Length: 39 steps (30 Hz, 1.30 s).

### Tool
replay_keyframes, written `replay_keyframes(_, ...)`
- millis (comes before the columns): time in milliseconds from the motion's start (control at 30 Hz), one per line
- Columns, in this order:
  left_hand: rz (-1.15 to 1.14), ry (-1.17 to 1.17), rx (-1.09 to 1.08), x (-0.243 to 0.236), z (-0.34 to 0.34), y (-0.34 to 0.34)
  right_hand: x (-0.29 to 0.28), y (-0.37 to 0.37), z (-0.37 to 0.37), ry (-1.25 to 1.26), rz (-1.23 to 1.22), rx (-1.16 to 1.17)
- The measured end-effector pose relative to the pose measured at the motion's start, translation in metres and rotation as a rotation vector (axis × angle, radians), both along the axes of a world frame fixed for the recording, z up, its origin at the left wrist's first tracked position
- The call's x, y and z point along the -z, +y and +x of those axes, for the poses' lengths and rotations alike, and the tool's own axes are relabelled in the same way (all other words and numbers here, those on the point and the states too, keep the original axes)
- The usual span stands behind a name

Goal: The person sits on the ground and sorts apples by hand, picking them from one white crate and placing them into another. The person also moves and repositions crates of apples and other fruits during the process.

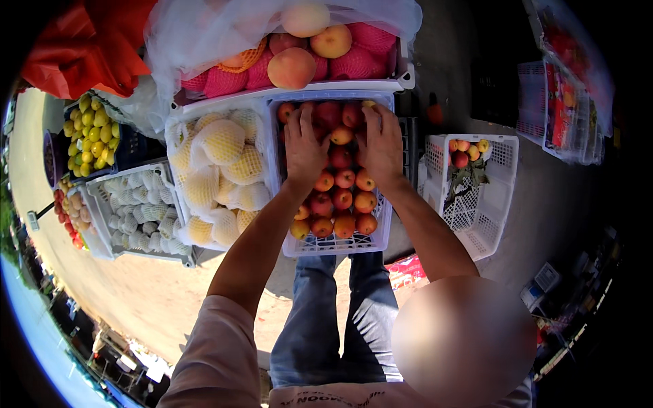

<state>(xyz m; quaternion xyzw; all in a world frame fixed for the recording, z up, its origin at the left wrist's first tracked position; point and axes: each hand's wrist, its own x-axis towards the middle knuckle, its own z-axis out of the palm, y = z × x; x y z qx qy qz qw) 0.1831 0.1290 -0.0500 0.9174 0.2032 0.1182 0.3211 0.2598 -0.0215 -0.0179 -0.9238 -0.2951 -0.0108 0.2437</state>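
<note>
A pale plastic crate (286,247) of red and yellow apples (341,198) stands in front of me, the fruit laid in rows. Over its far left part lies my left hand (305,151), fingers stretched forward on the apples and thumb pointing inward. My right hand (382,148) mirrors it along the far right side, fingers forward and slightly spread. Between the two thumbs shows a small orange-red apple (341,136). Neither hand is visibly wrapped round a fruit, though the undersides of both are hidden.
Net-wrapped yellow fruit (223,143) fills the box at left, beside a crate of fruit in white foam nets (141,211). Peaches (292,68) in a box stand beyond. At right, a tipped white basket (502,197) holds a few fruits and leaves. Yellow fruit (90,136) sits far left.
</note>
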Motion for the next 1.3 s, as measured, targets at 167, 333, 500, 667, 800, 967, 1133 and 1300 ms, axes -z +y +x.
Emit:
replay_keyframes(167, -0.005, -0.065, -0.029, -0.042, -0.067, -0.003, -0.021, -0.053, -0.037, 0.064, 0.066, 0.246)
replay_keyframes(333, -0.372, 0.283, -0.130, -0.082, -0.194, -0.057, 0.006, -0.100, -0.109, 0.678, 0.350, 0.531)
replay_keyframes(500, -1.391, 0.701, -0.798, -0.064, -0.254, -0.078, 0.026, -0.084, -0.107, 0.621, 0.413, 0.495)
replay_keyframes(667, -1.602, 0.121, -1.095, -0.041, -0.241, -0.093, 0.031, -0.078, -0.105, 0.717, 0.564, 0.524)
replay_keyframes(800, -1.649, 0.154, -1.000, -0.027, -0.251, -0.090, 0.029, -0.076, -0.107, 0.633, 0.527, 0.496)
replay_keyframes(967, -1.604, 0.335, -1.021, -0.040, -0.251, -0.090, 0.007, -0.084, -0.102, 0.802, 0.463, 0.447)
replay_keyframes(1133, -1.434, 0.670, -0.534, -0.066, -0.274, -0.106, 0.011, -0.143, -0.156, 0.617, 0.467, 0.678)
replay_keyframes(1300, -0.915, 0.709, -0.034, -0.082, -0.254, -0.108, -0.014, -0.250, -0.268, 0.624, 0.180, 0.904)
